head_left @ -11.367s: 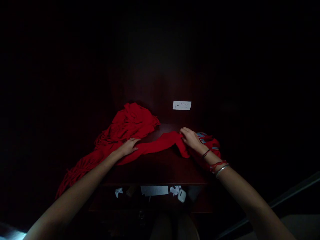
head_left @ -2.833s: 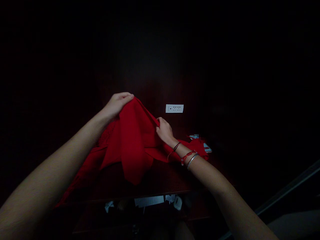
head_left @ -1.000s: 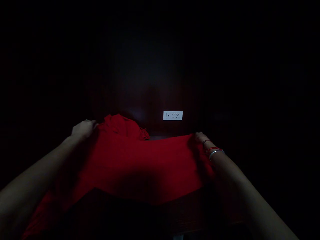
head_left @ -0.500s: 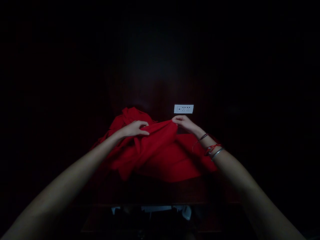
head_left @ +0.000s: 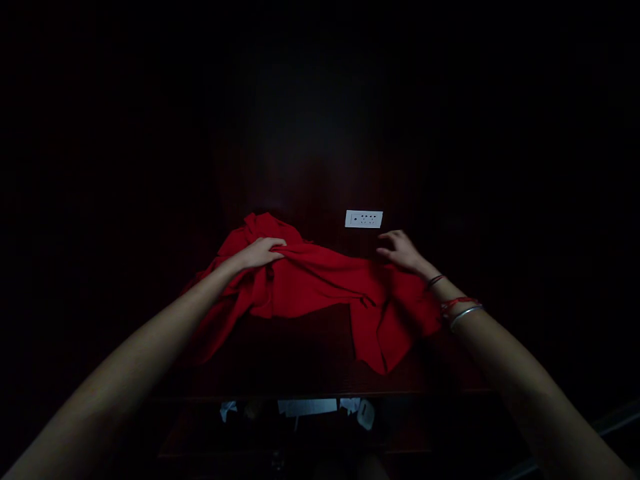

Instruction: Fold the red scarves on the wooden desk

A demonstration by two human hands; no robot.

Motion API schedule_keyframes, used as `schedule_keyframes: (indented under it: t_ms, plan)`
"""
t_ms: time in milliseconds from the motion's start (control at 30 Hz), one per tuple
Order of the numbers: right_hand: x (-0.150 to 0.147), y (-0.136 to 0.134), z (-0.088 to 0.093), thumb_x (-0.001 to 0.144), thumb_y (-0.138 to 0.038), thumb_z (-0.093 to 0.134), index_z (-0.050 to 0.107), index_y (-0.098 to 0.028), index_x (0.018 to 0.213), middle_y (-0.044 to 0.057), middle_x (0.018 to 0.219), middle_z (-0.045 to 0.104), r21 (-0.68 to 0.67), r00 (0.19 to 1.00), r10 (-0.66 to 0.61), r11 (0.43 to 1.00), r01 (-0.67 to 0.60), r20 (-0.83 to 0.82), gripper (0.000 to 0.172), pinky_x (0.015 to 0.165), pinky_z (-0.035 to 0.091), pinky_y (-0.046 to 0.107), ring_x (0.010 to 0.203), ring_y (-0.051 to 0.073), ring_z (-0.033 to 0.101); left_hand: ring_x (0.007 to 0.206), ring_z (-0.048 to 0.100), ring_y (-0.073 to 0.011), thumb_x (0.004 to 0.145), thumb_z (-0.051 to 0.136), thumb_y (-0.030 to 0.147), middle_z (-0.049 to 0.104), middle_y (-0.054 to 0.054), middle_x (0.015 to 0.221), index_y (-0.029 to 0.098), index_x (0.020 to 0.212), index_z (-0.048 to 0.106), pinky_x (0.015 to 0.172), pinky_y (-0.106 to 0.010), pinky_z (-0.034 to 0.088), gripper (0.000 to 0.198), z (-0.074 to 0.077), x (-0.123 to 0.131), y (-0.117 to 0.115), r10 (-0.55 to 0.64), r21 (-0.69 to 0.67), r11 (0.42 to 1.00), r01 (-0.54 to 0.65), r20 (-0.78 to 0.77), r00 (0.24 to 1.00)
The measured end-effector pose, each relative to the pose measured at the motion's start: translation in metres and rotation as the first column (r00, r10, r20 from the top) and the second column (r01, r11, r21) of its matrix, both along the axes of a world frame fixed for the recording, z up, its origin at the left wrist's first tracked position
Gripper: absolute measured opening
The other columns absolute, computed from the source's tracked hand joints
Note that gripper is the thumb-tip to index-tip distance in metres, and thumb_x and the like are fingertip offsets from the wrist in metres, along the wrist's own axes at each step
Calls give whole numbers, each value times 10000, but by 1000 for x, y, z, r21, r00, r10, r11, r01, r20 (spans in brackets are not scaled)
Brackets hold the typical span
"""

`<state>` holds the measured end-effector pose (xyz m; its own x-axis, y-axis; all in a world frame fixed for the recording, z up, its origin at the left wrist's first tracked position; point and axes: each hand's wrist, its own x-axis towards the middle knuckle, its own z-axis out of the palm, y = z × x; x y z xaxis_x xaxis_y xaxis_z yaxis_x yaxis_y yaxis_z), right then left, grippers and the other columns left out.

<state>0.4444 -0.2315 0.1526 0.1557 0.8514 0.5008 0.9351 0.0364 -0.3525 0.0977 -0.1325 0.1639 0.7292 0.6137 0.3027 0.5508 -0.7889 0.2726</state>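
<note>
A red fringed scarf (head_left: 320,287) lies stretched and bunched across a dark wooden desk (head_left: 300,367). My left hand (head_left: 263,252) is closed on a fold of the scarf at its left, near a heap of the cloth at the back. My right hand (head_left: 400,252) grips the scarf's upper edge at the right, fingers curled on the fabric; bracelets circle that wrist. A loose flap of scarf hangs down toward the desk's front edge on the right.
A white socket plate (head_left: 363,219) sits on the dark back panel just above my right hand. Below the desk's front edge, white paper scraps and a small white object (head_left: 365,413) lie on a lower shelf. The surroundings are very dark.
My hands have moved apart, the right one sliding to the right, so the bunched scarf is drawn out into a band between them.
</note>
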Motion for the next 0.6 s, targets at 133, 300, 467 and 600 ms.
schedule_keyframes:
  t_ms: [133,300,467,600]
  plan:
    - [-101,26,-8,644,-352,568,436,-175,1123,57,1068,504,-74,774,632,771,-633,-34,527,775,371,275,910,172,479,751,524,-131,722,389,300,590,-2,820,166,822,546,688,-199,377,229,11,42,-22,-110,96,990,105,49,993]
    - [-91,38,21,697,-272,479,575,-128,721,11,685,572,36,807,496,857,-513,-320,175,594,394,237,645,123,503,846,512,-178,672,422,213,573,-34,919,195,907,526,716,-237,381,257,3,17,-15,210,300,936,-185,-53,976]
    - [8,19,48,702,-243,478,517,-162,725,32,658,548,223,758,220,970,-100,-614,93,520,396,244,549,110,481,798,544,-175,677,396,230,592,-28,886,202,952,518,681,-226,401,302,-6,-43,6,417,225,894,-389,-98,903]
    - [50,7,56,768,-332,372,528,-199,791,67,683,573,187,836,-35,969,163,-548,206,518,417,290,591,158,516,818,551,-198,639,411,216,595,-50,931,198,1001,526,665,-240,412,380,2,-55,10,492,137,870,-474,-199,847]
